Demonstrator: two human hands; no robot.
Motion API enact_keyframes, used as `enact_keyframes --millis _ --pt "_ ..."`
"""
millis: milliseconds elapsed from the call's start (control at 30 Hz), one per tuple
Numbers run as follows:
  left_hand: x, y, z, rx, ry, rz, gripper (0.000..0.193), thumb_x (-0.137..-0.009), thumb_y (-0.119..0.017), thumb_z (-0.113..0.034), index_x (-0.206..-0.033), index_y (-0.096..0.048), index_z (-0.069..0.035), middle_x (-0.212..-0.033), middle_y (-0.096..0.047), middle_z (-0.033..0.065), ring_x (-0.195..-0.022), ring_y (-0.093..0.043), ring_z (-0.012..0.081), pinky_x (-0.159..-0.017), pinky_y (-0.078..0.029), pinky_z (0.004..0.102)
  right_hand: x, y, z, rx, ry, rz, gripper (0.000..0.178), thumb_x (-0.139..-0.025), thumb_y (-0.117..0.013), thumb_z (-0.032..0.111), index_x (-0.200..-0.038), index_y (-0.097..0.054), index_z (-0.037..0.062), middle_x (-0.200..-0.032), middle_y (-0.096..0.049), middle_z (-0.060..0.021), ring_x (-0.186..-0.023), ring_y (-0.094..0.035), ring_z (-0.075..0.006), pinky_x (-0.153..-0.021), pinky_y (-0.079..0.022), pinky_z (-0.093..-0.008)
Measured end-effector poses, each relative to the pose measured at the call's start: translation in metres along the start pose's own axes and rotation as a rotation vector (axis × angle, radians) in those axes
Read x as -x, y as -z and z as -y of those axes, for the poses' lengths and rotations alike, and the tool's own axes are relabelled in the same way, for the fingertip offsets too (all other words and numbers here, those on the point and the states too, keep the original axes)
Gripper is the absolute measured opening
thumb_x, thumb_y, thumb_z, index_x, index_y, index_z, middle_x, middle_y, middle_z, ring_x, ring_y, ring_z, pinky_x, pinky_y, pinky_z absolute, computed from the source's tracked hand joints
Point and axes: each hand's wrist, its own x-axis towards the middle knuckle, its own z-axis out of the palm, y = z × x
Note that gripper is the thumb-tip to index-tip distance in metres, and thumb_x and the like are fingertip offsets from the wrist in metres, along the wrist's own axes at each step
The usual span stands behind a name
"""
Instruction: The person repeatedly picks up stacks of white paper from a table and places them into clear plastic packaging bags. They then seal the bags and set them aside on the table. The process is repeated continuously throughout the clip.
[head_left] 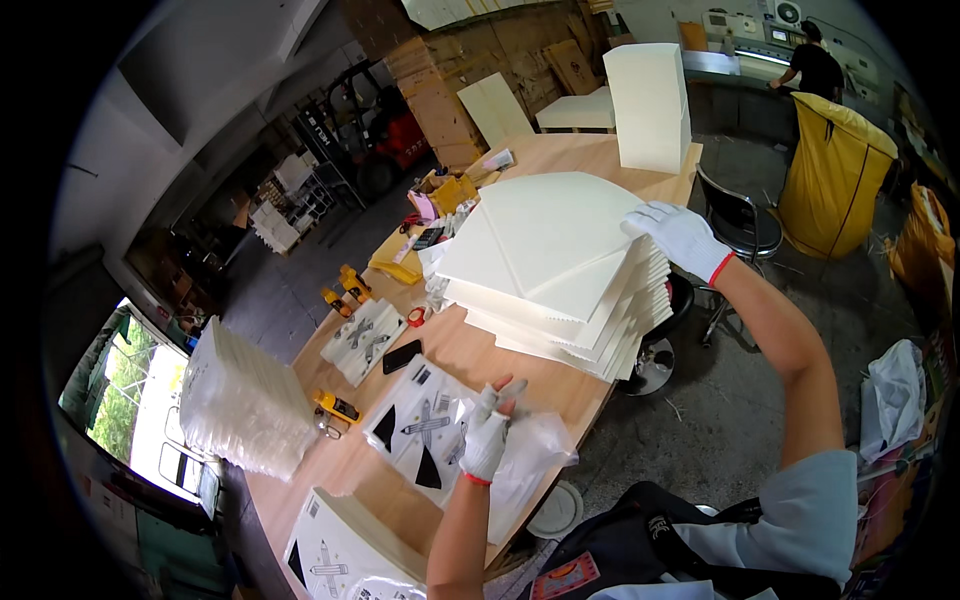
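My right hand (680, 238), in a white glove with a red cuff, lies with outstretched fingers on the right corner of a tall stack of white paper sheets (560, 235). Its thumb is hidden. The sheets are fanned in skewed layers. My left hand (487, 432), gloved the same way with some fingertips bare, hovers over a clear plastic bag (535, 450) with its fingers apart. Beside it is a bagged pack printed with a pencil-shaped plane (418, 425). A similar printed pack (345, 560) sits at the table's near left corner.
A stack of plastic bags (245, 405), a yellow bottle (337, 406) and a black phone (402, 357) lie to the left. A white block of paper (648, 110) stands at the far end. Chairs (740, 215) flank the right edge; a person (815, 70) works beyond.
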Motion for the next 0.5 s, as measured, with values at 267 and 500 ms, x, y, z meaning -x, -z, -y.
enact_keyframes --millis 267,500 --pt "-0.048 -0.010 -0.019 0.536 0.154 0.261 0.064 -0.093 -0.043 -0.055 -0.131 -0.042 -0.002 -0.127 -0.053 0.0183 -0.089 -0.062 0.0227 -0.082 -0.050 0.0359 0.053 0.065 0.059 -0.094 0.083 -0.126 0.039 -0.079 -0.053 0.008 -0.118 -0.057 0.0094 -0.117 -0.060 -0.0091 -0.105 -0.060 -0.0239 -0.079 -0.053 -0.0317" --pt "-0.026 -0.044 -0.093 0.162 0.343 -0.038 0.038 -0.091 -0.051 -0.027 -0.117 -0.054 0.000 -0.107 -0.064 0.0128 -0.083 -0.066 0.0207 -0.074 -0.054 0.0324 0.106 0.138 0.116 -0.495 -0.008 0.144 0.043 -0.070 -0.068 0.013 -0.112 -0.062 0.0087 -0.118 -0.059 -0.0132 -0.114 -0.055 -0.0282 -0.094 -0.046 -0.0354"
